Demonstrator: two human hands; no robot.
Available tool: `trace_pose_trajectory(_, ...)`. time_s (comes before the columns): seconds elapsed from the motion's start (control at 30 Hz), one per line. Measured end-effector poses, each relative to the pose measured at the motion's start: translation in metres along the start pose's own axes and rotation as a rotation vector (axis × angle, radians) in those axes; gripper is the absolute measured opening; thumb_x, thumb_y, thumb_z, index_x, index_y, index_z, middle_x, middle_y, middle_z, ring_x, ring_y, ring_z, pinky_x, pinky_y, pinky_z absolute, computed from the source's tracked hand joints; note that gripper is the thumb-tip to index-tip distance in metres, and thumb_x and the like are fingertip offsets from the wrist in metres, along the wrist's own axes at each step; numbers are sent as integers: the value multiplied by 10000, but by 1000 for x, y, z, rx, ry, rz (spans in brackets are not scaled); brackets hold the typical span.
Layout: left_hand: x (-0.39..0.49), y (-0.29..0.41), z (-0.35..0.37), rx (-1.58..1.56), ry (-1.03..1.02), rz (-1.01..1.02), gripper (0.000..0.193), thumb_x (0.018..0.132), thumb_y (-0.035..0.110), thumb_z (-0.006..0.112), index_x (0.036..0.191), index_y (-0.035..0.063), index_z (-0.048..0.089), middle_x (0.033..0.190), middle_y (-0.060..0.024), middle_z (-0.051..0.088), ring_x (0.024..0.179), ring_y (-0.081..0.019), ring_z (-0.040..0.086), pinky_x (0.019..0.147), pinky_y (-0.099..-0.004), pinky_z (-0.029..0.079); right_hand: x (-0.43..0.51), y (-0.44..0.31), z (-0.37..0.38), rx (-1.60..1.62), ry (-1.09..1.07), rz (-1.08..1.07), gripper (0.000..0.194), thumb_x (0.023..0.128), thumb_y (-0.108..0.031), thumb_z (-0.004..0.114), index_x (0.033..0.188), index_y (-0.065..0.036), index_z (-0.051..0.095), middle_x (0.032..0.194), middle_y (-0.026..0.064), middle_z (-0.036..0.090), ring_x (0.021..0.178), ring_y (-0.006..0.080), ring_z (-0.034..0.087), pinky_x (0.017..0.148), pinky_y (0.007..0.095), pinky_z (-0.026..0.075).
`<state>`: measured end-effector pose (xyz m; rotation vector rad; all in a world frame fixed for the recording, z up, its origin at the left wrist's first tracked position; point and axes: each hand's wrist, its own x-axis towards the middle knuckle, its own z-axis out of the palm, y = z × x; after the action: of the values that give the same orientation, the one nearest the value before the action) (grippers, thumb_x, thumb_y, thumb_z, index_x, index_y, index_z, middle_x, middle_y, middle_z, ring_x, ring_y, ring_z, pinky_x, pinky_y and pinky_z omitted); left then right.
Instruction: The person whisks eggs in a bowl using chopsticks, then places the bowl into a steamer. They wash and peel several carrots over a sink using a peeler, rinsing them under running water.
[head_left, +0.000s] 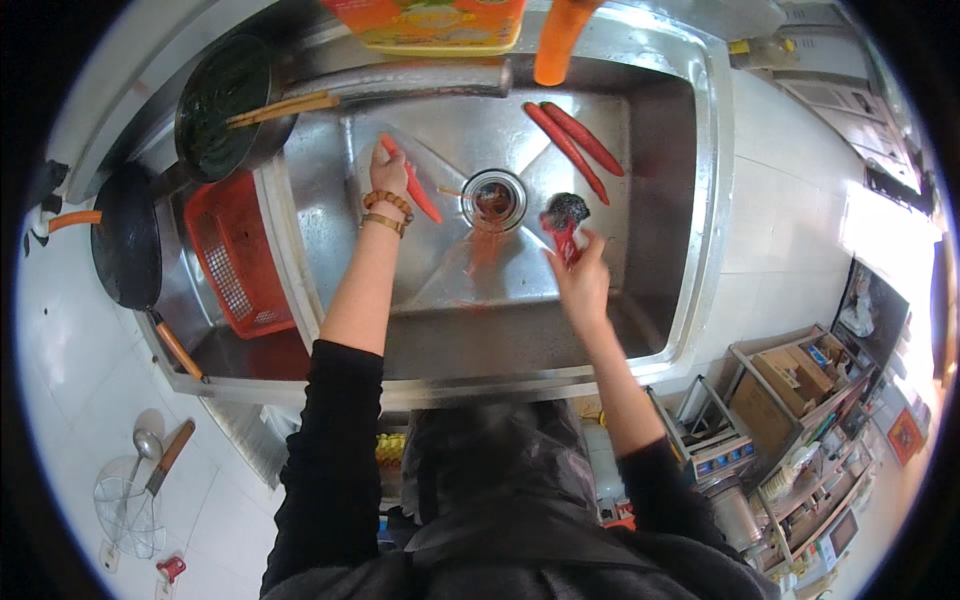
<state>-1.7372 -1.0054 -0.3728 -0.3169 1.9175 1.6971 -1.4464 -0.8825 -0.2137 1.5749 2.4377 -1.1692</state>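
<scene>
My left hand (389, 171) grips a slender red carrot (421, 191) over the left side of the steel sink basin (420, 281). A wooden bead bracelet and a second band circle that wrist. On the right, my right hand (583, 281) is shut around the red handle of a scrubber (566, 229), whose dark, wiry head points away from me. The scrubber is apart from the carrot, and the hand is slightly blurred. Two more long, darker red carrots (574, 142) lie side by side on the basin floor at the far right. Between my hands is the drain (493, 201), with reddish residue in and before it.
A red plastic basket (240, 262) sits in the left basin. Beside it are a black wok (127, 240) and a dark pot (225, 112) with chopsticks (281, 109) across its rim. An orange tube (559, 45) and a colourful container (435, 26) stand at the far edge.
</scene>
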Motion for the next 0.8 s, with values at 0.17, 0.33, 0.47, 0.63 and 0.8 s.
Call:
trace_pose_trajectory(0.17,16,0,1,724,57,214,724,767,51,721,1420,26,408,1189,-155,612,1079,-288,605,975,-372,465,121,31,9,-270,259,-259,325,826,-171,666,1029,-29,455,909,214,646,861,388,655,691,464,537)
trace_pose_trajectory(0.33,-52,9,11,374,-67,245,494,788,15,707,1255,-22,552,1170,-140,632,1054,-210,616,948,-330,489,162,48,40,-618,183,-388,203,823,-79,593,974,-65,458,931,167,610,883,358,642,727,425,558)
trace_pose_trajectory(0.47,-113,11,31,142,-313,-32,385,925,104,622,1289,13,537,1260,-117,581,1098,-182,586,932,-318,490,150,38,32,-398,136,-459,275,765,-51,647,959,-41,452,931,197,600,860,406,617,717,467,534)
trace_pose_trajectory(0.63,-154,31,74,-430,-287,-298,458,968,259,586,1363,60,467,1116,-81,604,916,-174,622,811,-320,536,53,-12,2,12,-80,-319,277,738,-18,699,906,-27,479,768,226,637,759,423,648,624,456,512)
trace_pose_trajectory(0.8,-166,58,57,-584,-314,-280,396,983,242,555,1343,87,498,1004,-45,610,804,-133,584,699,-292,527,-19,-66,-7,216,-253,-269,368,806,-66,701,1037,0,423,816,231,633,735,385,661,636,421,513)
